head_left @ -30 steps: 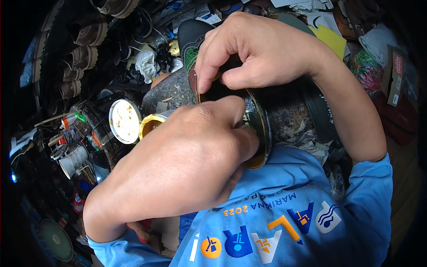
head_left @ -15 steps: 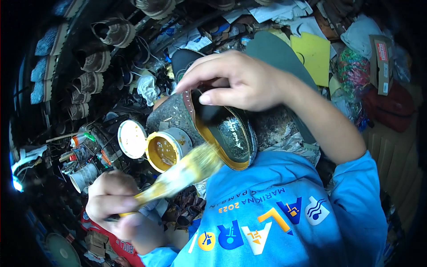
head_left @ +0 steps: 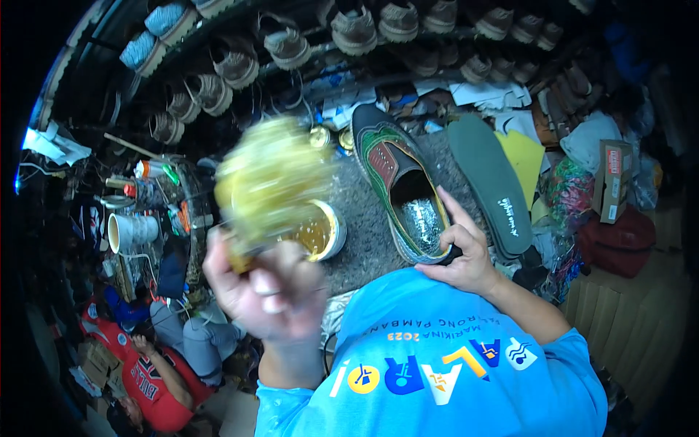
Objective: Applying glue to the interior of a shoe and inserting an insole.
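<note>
1. Shoe (head_left: 393, 171), black-toed with green sides and a dark red lacing panel, lies with its heel in the right grip (head_left: 466, 255) and its toe pointing up and left away from it.
2. Right grip: curled round the heel, fingers along the outer side, thumb at the back.
3. Left grip (head_left: 266, 291): closed on a yellow-coated brush (head_left: 277, 178) – both blurred, the brush standing up beyond the knuckles.
4. Tub (head_left: 337, 231) of yellow-brown paste, white-walled, sits just right of and beyond the left grip, partly hidden by the brush.
5. Insole (head_left: 484, 175), dark green, is just right of the right grip and runs on beyond it, with a yellow sheet (head_left: 528, 156) farther out.
6. Bench (head_left: 364, 251), grey and rough, shows between the two grips; I cannot tell whether the shoe's sole touches it.
7. Brown shoes (head_left: 354, 30) stand in a row well beyond both grips – a person in red (head_left: 156, 379) is left of the left grip.
</note>
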The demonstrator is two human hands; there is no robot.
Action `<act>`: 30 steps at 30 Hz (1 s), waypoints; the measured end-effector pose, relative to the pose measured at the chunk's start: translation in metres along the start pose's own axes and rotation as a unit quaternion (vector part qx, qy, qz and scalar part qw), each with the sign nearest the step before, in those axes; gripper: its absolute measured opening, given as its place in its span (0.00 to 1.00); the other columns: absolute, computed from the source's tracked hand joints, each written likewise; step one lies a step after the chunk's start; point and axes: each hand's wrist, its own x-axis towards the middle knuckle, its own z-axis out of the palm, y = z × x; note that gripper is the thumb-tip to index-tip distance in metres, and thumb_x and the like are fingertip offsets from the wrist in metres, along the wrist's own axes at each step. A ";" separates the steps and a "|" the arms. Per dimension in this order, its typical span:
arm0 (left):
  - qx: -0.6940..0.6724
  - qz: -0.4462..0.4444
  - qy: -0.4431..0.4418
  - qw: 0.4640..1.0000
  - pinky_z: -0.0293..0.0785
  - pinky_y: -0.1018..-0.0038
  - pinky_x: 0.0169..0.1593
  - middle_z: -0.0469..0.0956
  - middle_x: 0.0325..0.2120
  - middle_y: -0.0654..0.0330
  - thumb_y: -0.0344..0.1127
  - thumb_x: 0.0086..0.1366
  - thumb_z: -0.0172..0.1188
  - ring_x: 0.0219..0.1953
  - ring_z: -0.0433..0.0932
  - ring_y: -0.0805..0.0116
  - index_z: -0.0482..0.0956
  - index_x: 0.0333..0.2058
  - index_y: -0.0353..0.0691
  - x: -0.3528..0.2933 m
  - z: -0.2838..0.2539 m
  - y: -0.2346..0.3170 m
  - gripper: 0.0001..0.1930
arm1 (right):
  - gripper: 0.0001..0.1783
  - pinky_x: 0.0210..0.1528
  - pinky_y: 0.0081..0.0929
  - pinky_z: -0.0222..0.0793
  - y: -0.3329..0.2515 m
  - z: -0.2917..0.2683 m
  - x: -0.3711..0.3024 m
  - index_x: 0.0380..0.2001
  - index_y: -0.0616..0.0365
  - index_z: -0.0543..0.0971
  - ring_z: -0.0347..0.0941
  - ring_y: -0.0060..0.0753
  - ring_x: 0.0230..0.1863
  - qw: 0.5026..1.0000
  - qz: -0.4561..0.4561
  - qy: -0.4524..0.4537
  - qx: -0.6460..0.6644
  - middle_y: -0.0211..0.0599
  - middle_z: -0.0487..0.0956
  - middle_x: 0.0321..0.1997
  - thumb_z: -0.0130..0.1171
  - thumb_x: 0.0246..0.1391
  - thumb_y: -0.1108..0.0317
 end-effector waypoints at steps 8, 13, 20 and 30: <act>0.102 0.221 0.089 0.966 0.52 0.80 0.12 0.67 0.18 0.64 0.48 0.80 0.51 0.13 0.57 0.79 0.75 0.34 0.35 -0.039 -0.023 0.063 0.21 | 0.29 0.70 0.42 0.66 -0.043 -0.027 0.028 0.27 0.52 0.69 0.64 0.70 0.75 0.988 -0.103 0.108 0.042 0.90 0.61 0.70 0.86 0.38 0.68; 0.145 0.280 0.161 0.935 0.55 0.80 0.11 0.73 0.18 0.63 0.52 0.79 0.52 0.12 0.62 0.78 0.79 0.36 0.41 -0.055 -0.034 0.061 0.20 | 0.31 0.77 0.46 0.54 -0.119 -0.097 0.113 0.38 0.53 0.68 0.53 0.70 0.80 0.942 -0.298 0.109 0.105 0.85 0.53 0.76 0.82 0.39 0.78; 0.170 0.321 0.204 0.909 0.55 0.81 0.11 0.72 0.15 0.64 0.51 0.77 0.55 0.11 0.62 0.78 0.79 0.30 0.41 -0.062 -0.041 0.075 0.21 | 0.28 0.55 0.33 0.78 -0.212 -0.146 0.245 0.35 0.54 0.69 0.80 0.32 0.53 0.946 -0.253 0.184 0.087 0.50 0.81 0.57 0.81 0.40 0.73; 0.167 0.300 0.213 0.915 0.52 0.81 0.10 0.71 0.14 0.66 0.51 0.77 0.54 0.11 0.62 0.79 0.80 0.34 0.41 -0.056 -0.056 0.075 0.20 | 0.43 0.62 0.40 0.77 -0.206 -0.160 0.528 0.55 0.54 0.76 0.81 0.48 0.57 0.869 -0.365 0.301 -0.144 0.47 0.83 0.54 0.83 0.36 0.50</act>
